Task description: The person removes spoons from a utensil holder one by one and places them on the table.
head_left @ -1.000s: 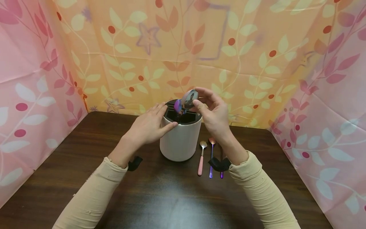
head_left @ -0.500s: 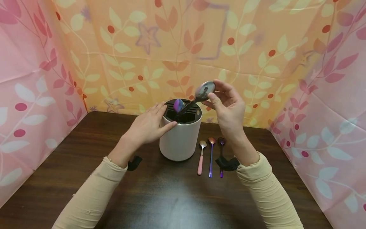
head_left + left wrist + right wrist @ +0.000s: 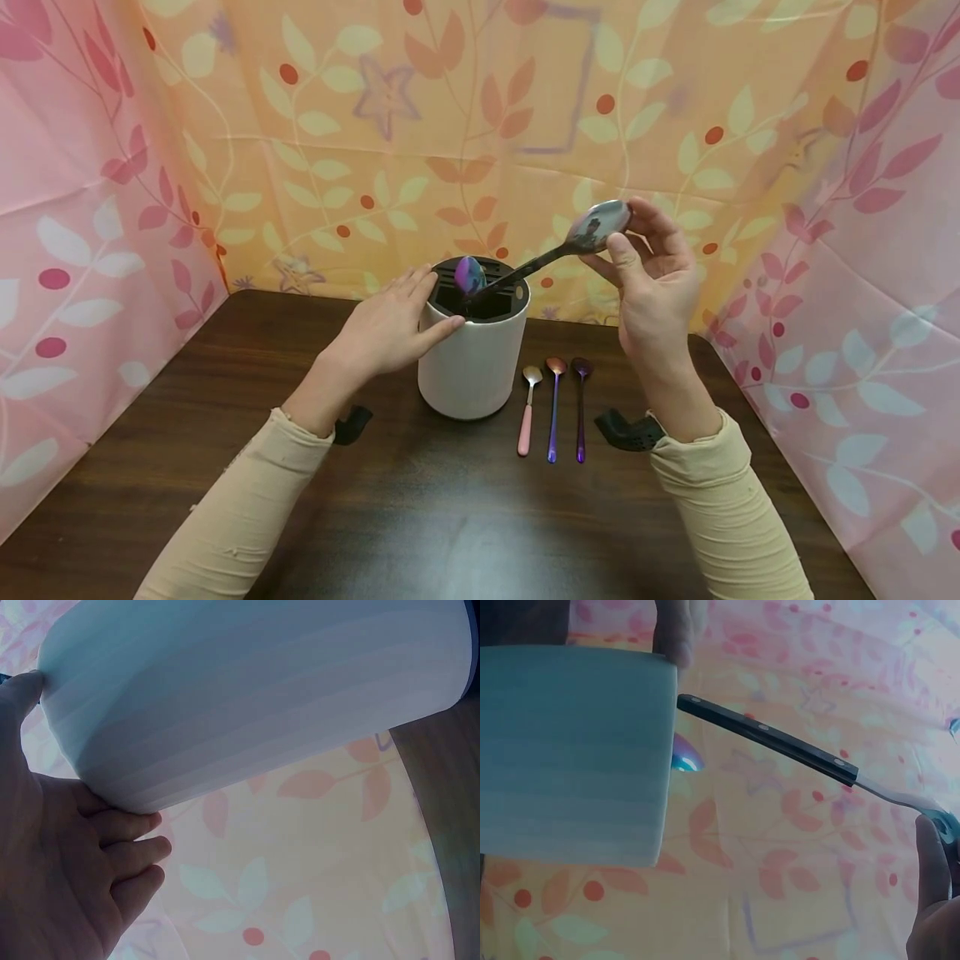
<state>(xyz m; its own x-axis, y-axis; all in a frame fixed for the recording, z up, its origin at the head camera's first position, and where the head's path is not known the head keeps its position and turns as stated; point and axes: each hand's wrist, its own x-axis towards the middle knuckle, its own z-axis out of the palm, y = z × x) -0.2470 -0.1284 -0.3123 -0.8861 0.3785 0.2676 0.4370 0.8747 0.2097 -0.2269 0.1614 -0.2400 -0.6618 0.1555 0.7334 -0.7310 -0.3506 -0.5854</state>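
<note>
In the head view my right hand pinches the bowl of a large spoon with a black riveted handle. The handle slants down leftward over the mouth of a white utensil holder. The right wrist view shows the handle's end just beyond the holder's rim. My left hand rests on the holder's left rim, fingers extended and thumb along the front edge. A purple iridescent spoon stands in the holder, its lower part hidden.
Right of the holder, three small spoons lie side by side on the dark wooden table: one pink-handled spoon, one blue-purple spoon and one dark purple spoon. Patterned cloth hangs around the back and sides.
My right hand has moved right and slightly up, drawing the black-handled spoon up from the holder so its handle now shows. The left hand stays on the rim.
</note>
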